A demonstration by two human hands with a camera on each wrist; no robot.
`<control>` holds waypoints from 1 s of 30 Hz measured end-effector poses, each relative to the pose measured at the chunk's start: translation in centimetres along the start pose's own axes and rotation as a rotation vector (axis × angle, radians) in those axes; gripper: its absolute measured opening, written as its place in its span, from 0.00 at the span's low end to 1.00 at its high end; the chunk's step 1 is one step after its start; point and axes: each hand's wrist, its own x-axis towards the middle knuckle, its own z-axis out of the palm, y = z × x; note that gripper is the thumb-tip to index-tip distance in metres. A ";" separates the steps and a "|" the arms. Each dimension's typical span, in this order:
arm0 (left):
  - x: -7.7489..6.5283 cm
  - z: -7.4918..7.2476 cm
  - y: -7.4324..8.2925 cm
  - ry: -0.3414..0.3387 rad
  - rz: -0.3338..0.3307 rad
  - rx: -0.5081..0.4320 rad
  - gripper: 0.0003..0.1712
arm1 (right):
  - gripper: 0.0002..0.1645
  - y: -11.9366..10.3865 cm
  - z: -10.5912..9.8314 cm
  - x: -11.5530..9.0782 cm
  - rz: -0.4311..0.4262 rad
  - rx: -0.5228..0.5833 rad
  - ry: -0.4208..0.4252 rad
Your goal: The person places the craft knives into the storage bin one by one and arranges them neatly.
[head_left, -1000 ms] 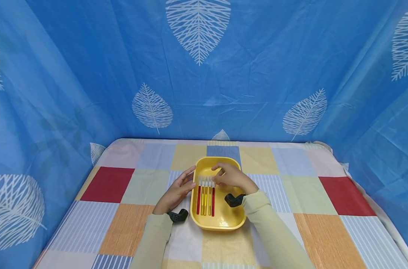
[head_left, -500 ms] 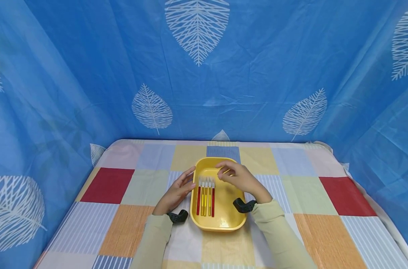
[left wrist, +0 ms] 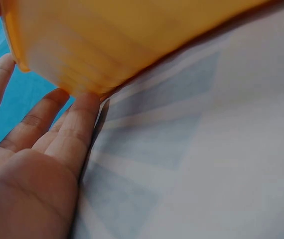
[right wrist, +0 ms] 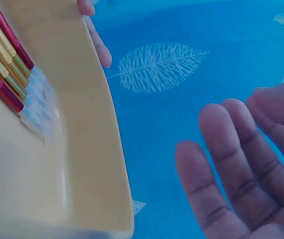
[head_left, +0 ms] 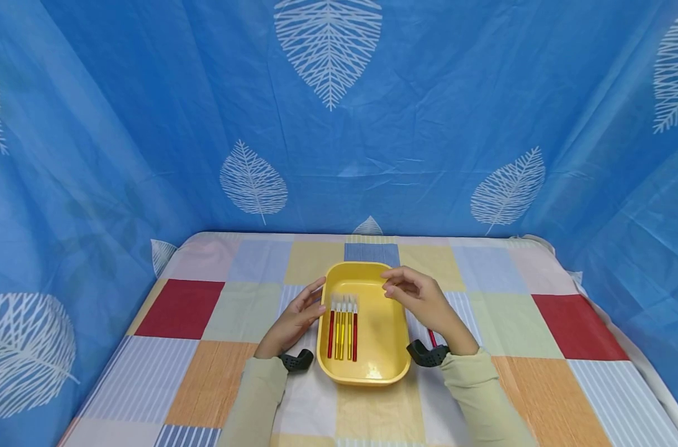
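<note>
Inside the yellow tray (head_left: 380, 369) lie several craft knives (head_left: 343, 332) in a row, side by side. Their knurled handles are red and gold, and clear caps cover the blade ends. My left hand (head_left: 294, 320) rests against the tray's left side, fairly straight fingers touching its outer wall (left wrist: 107, 45) and the thumb at the rim. Over the tray's right edge hovers my right hand (head_left: 423, 301), its fingers loosely bent and holding nothing; the right wrist view shows bare fingertips (right wrist: 214, 124) apart from the tray.
A thin red rod (head_left: 431, 338) lies on the cloth right of the tray, mostly hidden by my right forearm. The table wears a patchwork cloth (head_left: 249, 310). Blue curtains (head_left: 339, 186) with white leaf prints hang behind and at both sides.
My right hand has drawn away from the craft knives, moving right to the tray's edge. The red rod has come into sight beside my forearm. My left hand stays in place.
</note>
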 end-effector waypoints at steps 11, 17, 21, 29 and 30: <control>0.0 0.3 0.2 0.028 -0.009 0.007 0.44 | 0.12 1.5 -1.2 -1.8 -0.166 -0.043 0.230; -0.1 0.3 0.2 0.019 -0.006 0.007 0.44 | 0.11 3.3 -2.0 -2.2 -0.144 -0.079 0.305; -0.1 0.2 0.2 0.019 -0.010 0.001 0.44 | 0.10 4.3 -2.5 -2.3 -0.104 -0.080 0.311; 0.0 0.3 0.2 0.034 -0.018 0.004 0.44 | 0.10 6.3 -3.4 -2.5 -0.009 -0.058 0.250; 0.0 0.3 0.2 0.034 -0.018 0.003 0.44 | 0.11 6.6 -3.5 -2.5 0.007 -0.059 0.244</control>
